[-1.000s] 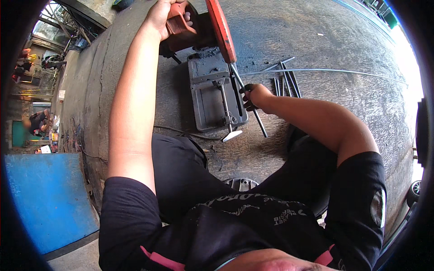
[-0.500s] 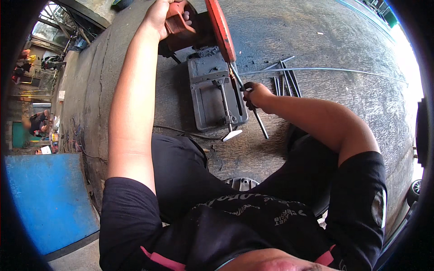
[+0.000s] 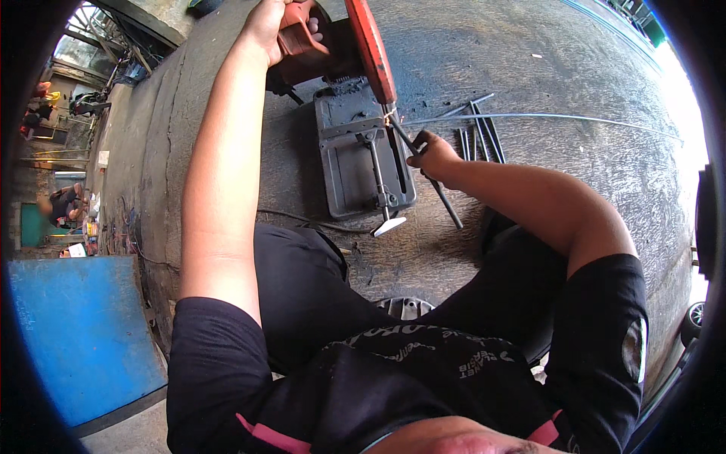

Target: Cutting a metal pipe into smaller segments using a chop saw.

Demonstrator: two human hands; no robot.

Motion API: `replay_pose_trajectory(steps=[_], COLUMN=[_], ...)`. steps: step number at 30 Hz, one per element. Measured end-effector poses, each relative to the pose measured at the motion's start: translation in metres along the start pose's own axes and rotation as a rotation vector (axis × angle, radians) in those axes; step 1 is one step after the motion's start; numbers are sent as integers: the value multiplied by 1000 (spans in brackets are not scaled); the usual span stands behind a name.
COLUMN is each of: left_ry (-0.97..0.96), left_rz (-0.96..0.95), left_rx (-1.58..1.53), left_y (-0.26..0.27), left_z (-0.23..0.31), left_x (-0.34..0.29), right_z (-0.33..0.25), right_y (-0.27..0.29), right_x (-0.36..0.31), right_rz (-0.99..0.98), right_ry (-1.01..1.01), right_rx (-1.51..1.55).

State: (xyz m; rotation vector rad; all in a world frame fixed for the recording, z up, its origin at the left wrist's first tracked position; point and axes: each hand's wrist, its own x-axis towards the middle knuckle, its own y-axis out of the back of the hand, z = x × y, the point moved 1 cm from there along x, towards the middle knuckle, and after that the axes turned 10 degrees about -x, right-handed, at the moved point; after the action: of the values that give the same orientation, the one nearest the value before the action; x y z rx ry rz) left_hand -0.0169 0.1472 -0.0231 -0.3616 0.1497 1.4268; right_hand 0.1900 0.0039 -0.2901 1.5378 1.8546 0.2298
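1. Two bare hands tend a saw on the floor: at eleven o'clock in the view, the left hand [image 3: 265, 32] wraps around a faded red, loop-shaped saw handle [image 3: 301, 47].

2. At half past one, the right hand [image 3: 436, 159] grips a slim, straight, dark grey metal rod [image 3: 448, 203] near mid-length. The rod points toward five o'clock, its upper end by the tip of a long red blade guard [image 3: 373, 57] at twelve, along the right edge of a grey, rectangular metal saw base [image 3: 344, 178].

3. A small orange glow [image 3: 389, 116] marks the meeting of rod and guard; the exact contact cannot be made out.

4. Slim as it is, the rod looks stiff, fairly light and hard to break. Hollow or solid cannot be told; a smooth surface could let it twist or slide in bare fingers.

5. The surest hold appears to be mid-length or nearer the free five o'clock end. The end beside the glow is probably hot and may be sharp.

6. The saw looks far heavier and rigid, its loop suited to a full-palm hold.

7. Toward two o'clock, several thin, dark metal lengths [image 3: 489, 133] lie on the textured grey floor [image 3: 522, 83], likely just as stiff.
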Motion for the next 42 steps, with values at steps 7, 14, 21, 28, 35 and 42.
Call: replay_pose_trajectory(steps=[7, 14, 21, 28, 35, 42], left_ry=[-1, 13, -16, -37, -17, 7], left_rz=[-46, -25, 12, 7, -33, -38], left_rx=[-12, 3, 8, 29, 6, -3], left_y=[4, 4, 0, -2, 3, 6], left_z=[-1, -1, -1, -1, 0, 0], left_x=[3, 4, -3, -2, 2, 0], right_z=[-13, -10, -11, -5, -9, -6], right_y=[-3, -8, -6, -1, -1, 20], right_x=[-6, -1, -7, -1, -3, 14], right_rz=[-164, -322, -151, -15, 42, 78], right_ry=[-137, -178, -52, -4, 64, 26], right_rx=[335, 529, 214, 22, -107, -244])
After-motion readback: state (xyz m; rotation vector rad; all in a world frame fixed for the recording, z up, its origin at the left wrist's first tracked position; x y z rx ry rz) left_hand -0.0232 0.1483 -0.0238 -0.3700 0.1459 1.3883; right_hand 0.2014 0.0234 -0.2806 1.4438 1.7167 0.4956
